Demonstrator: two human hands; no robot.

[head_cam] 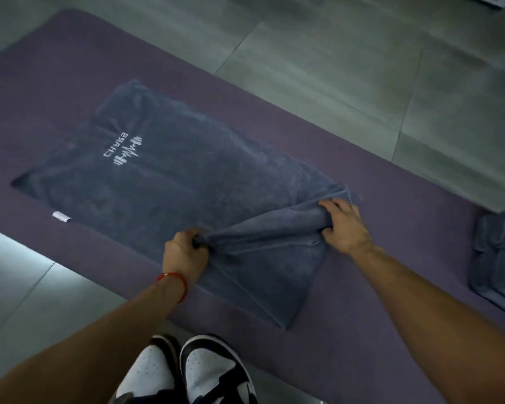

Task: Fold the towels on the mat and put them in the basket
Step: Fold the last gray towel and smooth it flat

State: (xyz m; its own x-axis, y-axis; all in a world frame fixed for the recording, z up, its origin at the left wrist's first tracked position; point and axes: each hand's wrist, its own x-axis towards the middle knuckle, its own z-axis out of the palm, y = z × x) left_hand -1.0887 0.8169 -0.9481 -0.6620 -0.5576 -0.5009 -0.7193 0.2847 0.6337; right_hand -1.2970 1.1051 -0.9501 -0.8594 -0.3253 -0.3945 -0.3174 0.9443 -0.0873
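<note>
Across the middle of the long purple foam mat lies a large slate-blue terry towel, spread mostly flat with its length running along the mat. White embroidered lettering with a barbell-and-pulse emblem shows near its far end, reading upside down from this view, and a small white label sticks out at its near-left edge. Its near-right end is lifted and bunched into a raised, creased ridge, with a flap of the same cloth lying flat below that ridge toward the mat's near edge.

At one end of the ridge the left hand is clenched around a gathered corner of the towel, knuckles up. A thin red string bracelet circles that wrist. At the other end the right hand grasps the towel's far-side edge, fingers curled over the fold and thumb tucked beneath it. Both forearms reach in from the bottom of the view.

Further right on the mat, partly cut off by the frame, sits a second pile of blue-grey towel cloth, crumpled and well apart from the first. Below the hands, just off the mat's near edge, are two black-and-white sneakers. Grey tiled floor surrounds the mat on all sides.
</note>
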